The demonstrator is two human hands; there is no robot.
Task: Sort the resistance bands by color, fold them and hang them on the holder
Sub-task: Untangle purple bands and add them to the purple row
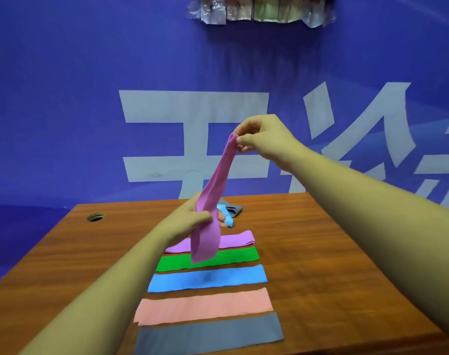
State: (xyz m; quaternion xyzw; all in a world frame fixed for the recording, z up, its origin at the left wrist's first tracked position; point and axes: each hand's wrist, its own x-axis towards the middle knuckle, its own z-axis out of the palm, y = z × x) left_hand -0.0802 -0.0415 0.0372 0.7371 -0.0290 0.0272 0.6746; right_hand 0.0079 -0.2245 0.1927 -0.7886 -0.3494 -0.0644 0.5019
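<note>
My right hand [262, 139] pinches the top end of a purple band [213, 201] between thumb and fingertips, up above the wooden table [321, 252]. My left hand [195, 217] is closed around the same band lower down, and its free end hangs below that hand. Under it lie flat bands in rows: purple [238, 239], green [226, 258], blue [208, 279], pink [205, 304], grey [210, 334]. Loose blue and grey bands [231, 211] sit just behind my left hand.

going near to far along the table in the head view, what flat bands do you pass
grey band → pink band → blue band → green band → purple band, then a small loose heap of bands at the far end.
</note>
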